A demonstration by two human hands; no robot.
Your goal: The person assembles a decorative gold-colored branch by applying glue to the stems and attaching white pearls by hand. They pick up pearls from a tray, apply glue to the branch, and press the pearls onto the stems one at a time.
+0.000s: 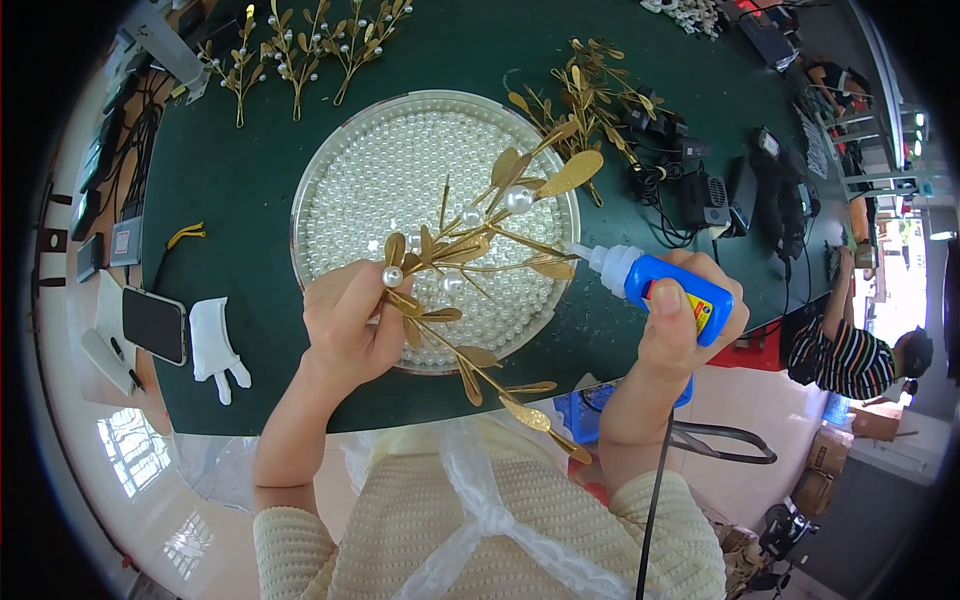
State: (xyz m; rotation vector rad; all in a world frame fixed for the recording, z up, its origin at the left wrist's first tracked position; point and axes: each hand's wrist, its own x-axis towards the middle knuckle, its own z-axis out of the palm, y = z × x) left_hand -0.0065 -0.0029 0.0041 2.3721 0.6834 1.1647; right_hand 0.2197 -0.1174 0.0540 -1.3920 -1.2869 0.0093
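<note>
My left hand [350, 315] pinches a gold leaf branch [480, 243] near its middle; its stems fan out to the right and down toward me. A few white pearls sit on the branch, among them a large pearl [519, 199]. In my right hand [685, 318] is a blue glue bottle [685, 295], tilted so that its white nozzle points left, close to a stem tip of the branch. Beneath the branch lies a round tray [297, 225] filled with loose white pearls. Whether glue is coming out is too small to tell.
Several pearled gold branches [295, 70] lie at the far left, and a pile of gold branches [590, 100] behind the tray's right. A phone [155, 325] and a white glove [215, 345] rest at left. Cables and black devices [705, 200] crowd the right. Another person [850, 355] sits beyond.
</note>
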